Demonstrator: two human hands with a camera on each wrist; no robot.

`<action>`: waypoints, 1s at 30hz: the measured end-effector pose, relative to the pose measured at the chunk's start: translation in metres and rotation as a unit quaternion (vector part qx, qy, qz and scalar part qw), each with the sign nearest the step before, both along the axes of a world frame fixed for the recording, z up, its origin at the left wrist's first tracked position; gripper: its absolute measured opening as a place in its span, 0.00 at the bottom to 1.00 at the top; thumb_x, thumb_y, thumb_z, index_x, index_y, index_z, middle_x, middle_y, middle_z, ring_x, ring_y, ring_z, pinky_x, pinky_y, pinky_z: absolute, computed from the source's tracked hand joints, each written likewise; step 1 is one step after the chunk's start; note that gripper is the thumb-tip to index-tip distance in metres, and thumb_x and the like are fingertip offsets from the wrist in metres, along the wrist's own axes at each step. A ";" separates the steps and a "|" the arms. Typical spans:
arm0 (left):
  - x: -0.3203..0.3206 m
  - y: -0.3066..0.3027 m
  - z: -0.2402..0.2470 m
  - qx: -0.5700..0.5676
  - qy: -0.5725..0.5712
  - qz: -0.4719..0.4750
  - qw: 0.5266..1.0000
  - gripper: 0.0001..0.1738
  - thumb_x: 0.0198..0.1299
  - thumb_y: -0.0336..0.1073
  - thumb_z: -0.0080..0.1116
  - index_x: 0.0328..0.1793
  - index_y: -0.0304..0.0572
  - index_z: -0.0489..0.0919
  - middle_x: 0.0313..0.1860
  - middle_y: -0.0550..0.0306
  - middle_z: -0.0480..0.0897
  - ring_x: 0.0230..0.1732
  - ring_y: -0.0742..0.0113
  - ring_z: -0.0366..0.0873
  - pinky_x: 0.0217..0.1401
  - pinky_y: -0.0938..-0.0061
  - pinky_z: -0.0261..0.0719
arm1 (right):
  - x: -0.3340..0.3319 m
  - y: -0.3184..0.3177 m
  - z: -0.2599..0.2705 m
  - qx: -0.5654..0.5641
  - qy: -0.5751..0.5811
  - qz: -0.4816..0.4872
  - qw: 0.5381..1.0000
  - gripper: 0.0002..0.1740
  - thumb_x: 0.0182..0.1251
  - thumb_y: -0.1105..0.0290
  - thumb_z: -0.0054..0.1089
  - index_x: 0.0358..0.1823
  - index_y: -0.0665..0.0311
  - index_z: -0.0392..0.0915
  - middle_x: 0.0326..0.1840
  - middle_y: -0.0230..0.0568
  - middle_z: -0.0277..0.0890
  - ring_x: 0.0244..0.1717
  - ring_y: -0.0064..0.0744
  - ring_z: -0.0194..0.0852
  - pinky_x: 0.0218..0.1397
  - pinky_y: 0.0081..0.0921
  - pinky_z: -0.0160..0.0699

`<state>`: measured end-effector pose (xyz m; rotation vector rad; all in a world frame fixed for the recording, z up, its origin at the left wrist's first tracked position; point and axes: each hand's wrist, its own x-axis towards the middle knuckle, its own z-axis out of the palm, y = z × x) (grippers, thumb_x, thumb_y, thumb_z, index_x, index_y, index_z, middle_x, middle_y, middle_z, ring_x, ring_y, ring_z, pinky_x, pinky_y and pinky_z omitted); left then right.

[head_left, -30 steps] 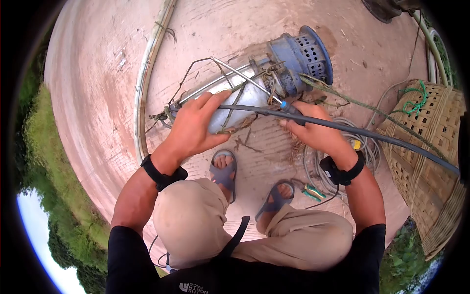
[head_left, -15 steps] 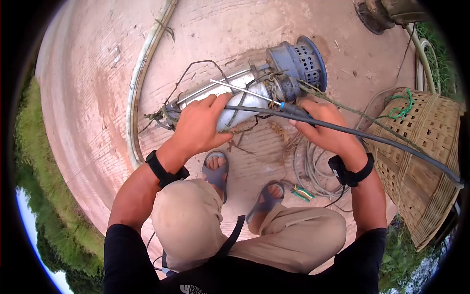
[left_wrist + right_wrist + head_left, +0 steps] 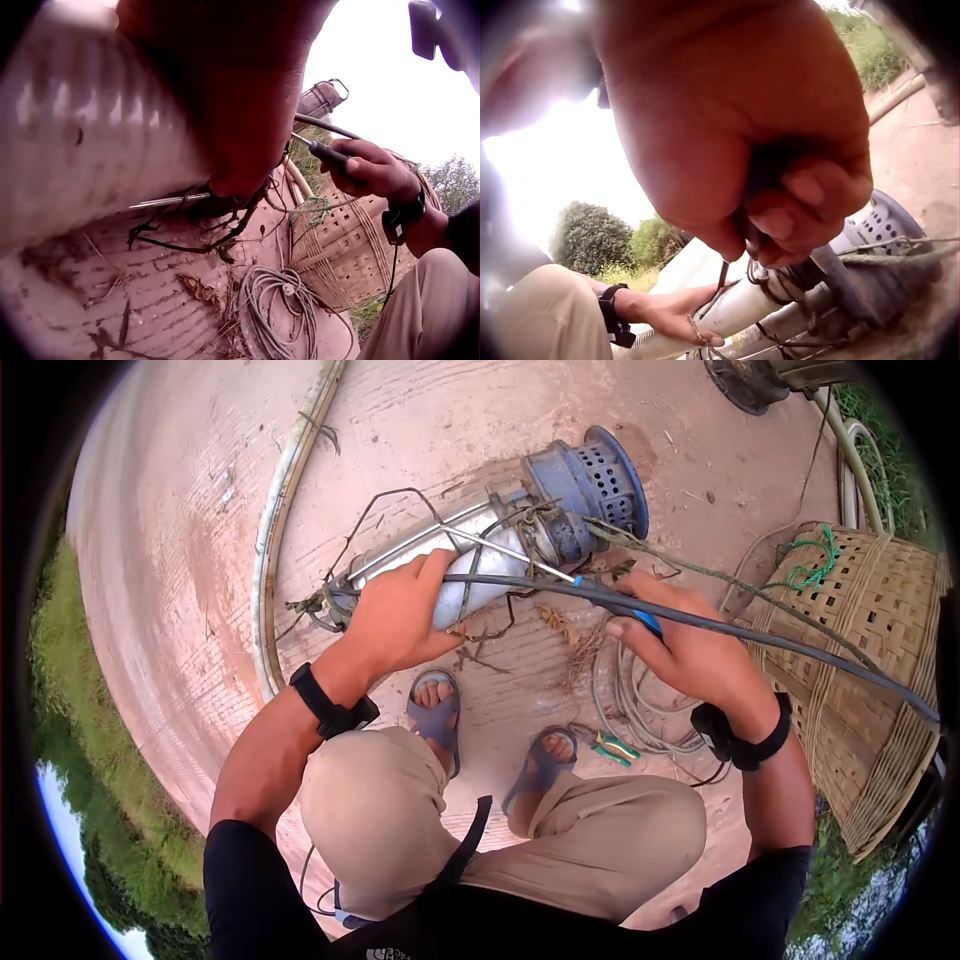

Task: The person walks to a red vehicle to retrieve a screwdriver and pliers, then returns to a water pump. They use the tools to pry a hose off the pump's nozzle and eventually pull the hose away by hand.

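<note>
Head view: the pump (image 3: 508,538) lies at upper centre, the left hand (image 3: 400,615) spread over it; the right hand (image 3: 700,650) has its grip wrapped round the screwdriver (image 3: 578,581). The tool looks light and stiff, best held by its handle (image 3: 327,154); the pump seems heavy and slick.

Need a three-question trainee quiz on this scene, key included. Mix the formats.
1. Which hand grips the long steel-shafted screwdriver with the dark handle?
2. True or false: a bright green cord is on the tan woven basket.
3. Where do the green-handled metal pliers lie? (a) inside the basket (b) on the pinkish ground (c) hanging from the cord

Key: 1. the right hand; 2. true; 3. b.
</note>
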<state>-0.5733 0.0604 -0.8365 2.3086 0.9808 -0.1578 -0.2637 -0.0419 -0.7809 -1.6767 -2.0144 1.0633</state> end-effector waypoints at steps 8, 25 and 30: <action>0.000 0.005 0.002 -0.039 0.018 0.018 0.999 0.42 0.42 0.42 0.76 0.65 0.42 0.69 0.44 0.37 0.83 0.45 0.34 0.82 0.47 0.52 0.80 | 0.041 -0.022 -0.056 -0.197 0.267 -0.197 0.923 0.14 0.73 0.65 0.65 0.52 0.68 0.82 0.35 0.32 0.79 0.36 0.20 0.77 0.40 0.21 0.76; -0.001 0.010 0.037 -0.078 -0.201 0.103 0.971 0.15 0.68 0.35 0.63 0.54 0.32 0.79 0.44 0.56 0.82 0.45 0.71 0.76 0.53 0.76 0.74 | 0.074 -0.021 -0.025 0.140 0.378 -0.434 0.806 0.20 0.79 0.62 0.57 0.60 0.71 0.76 0.50 0.43 0.84 0.31 0.20 0.65 0.31 0.18 0.64; -0.014 0.003 0.049 -0.039 -0.233 0.171 0.956 0.09 0.70 0.29 0.62 0.53 0.33 0.78 0.39 0.60 0.80 0.39 0.76 0.74 0.45 0.81 0.73 | 0.046 0.027 -0.009 0.151 0.313 -0.454 0.821 0.15 0.74 0.63 0.64 0.53 0.64 0.76 0.25 0.25 0.68 0.20 0.14 0.61 0.19 0.15 0.56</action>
